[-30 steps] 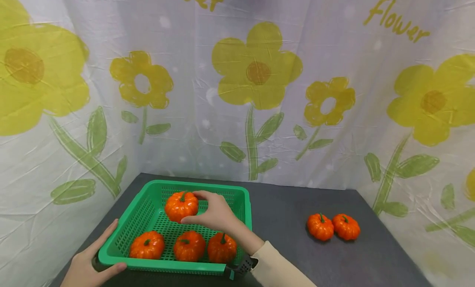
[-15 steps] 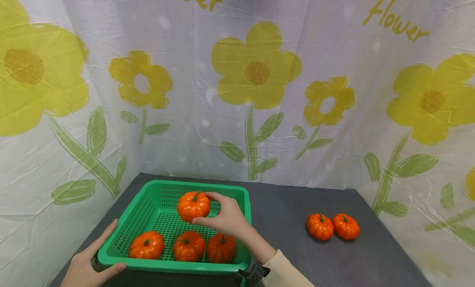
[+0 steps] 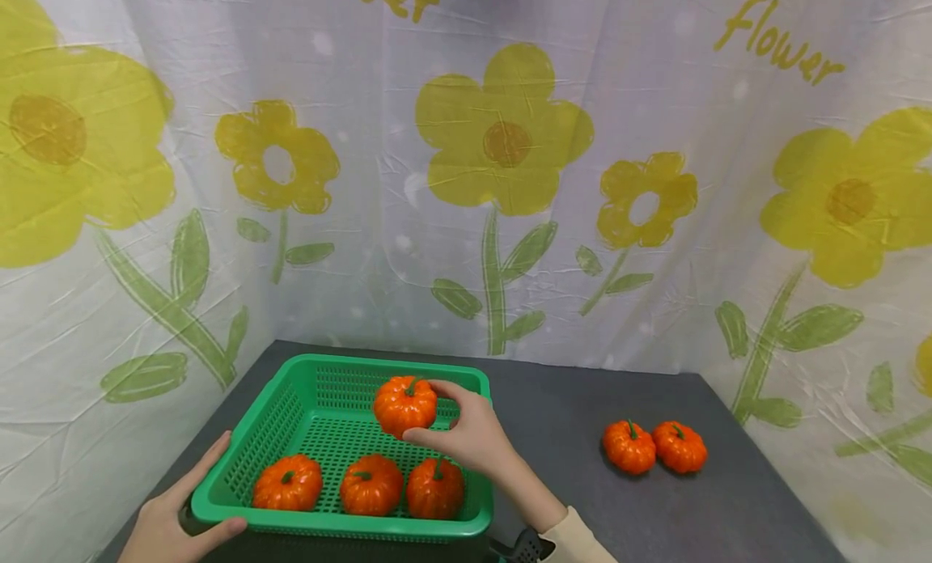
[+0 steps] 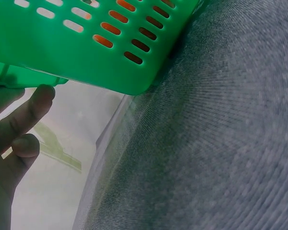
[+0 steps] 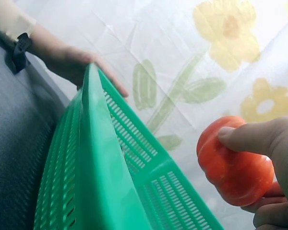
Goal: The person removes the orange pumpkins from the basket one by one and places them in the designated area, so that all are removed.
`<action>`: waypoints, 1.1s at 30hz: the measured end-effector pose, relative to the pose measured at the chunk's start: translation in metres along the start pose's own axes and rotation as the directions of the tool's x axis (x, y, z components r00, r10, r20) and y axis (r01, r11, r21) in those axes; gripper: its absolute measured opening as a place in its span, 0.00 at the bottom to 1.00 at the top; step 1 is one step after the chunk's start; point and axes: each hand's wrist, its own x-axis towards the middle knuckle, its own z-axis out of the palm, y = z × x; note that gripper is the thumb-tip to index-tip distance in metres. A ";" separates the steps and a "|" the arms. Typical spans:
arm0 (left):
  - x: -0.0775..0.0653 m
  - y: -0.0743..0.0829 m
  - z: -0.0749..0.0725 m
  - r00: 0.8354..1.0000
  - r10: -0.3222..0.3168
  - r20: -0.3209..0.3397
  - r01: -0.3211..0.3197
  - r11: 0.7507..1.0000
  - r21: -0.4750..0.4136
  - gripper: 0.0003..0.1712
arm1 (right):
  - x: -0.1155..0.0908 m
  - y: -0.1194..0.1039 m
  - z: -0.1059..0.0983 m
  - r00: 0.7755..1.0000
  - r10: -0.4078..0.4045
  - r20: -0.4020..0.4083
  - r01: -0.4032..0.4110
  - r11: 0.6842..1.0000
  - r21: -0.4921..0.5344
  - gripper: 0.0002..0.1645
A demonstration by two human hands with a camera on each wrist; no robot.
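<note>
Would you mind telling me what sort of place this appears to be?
It looks like a small staged tabletop workspace, perhaps for recording: flower-printed sheeting screens the back and both sides of a dark tabletop, where a green basket and glossy orange pumpkins are set out.

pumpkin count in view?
6: one pumpkin in the right hand; three along the near side of the basket, left, middle and right; two on the table, one beside another. No sign of hidden ones.
</note>
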 end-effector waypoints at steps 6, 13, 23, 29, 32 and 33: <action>0.000 0.000 -0.001 1.000 -0.013 0.007 0.013 1.000 0.005 0.60 | -0.005 0.006 -0.010 0.999 -0.007 -0.051 0.006 1.000 -0.027 0.45; 0.002 0.001 -0.003 0.998 -0.040 0.041 0.040 0.999 0.006 0.60 | -0.012 0.010 -0.019 0.995 -0.016 -0.094 0.014 1.000 -0.021 0.44; 0.003 0.003 -0.007 0.992 -0.077 0.096 0.075 0.997 0.019 0.62 | -0.031 0.023 -0.036 0.984 0.039 -0.174 -0.033 0.999 0.037 0.46; 0.003 0.003 -0.008 0.991 -0.086 0.105 0.084 0.996 0.024 0.62 | -0.040 0.029 -0.045 0.964 0.075 -0.255 -0.060 0.996 0.064 0.45; 0.004 0.004 -0.009 0.990 -0.089 0.108 0.087 0.996 0.024 0.63 | -0.044 0.030 -0.050 0.958 0.084 -0.275 -0.069 0.996 0.064 0.45; 0.004 0.004 -0.009 0.990 -0.091 0.111 0.088 0.996 0.027 0.63 | -0.045 0.031 -0.051 0.956 0.088 -0.279 -0.073 0.995 0.063 0.45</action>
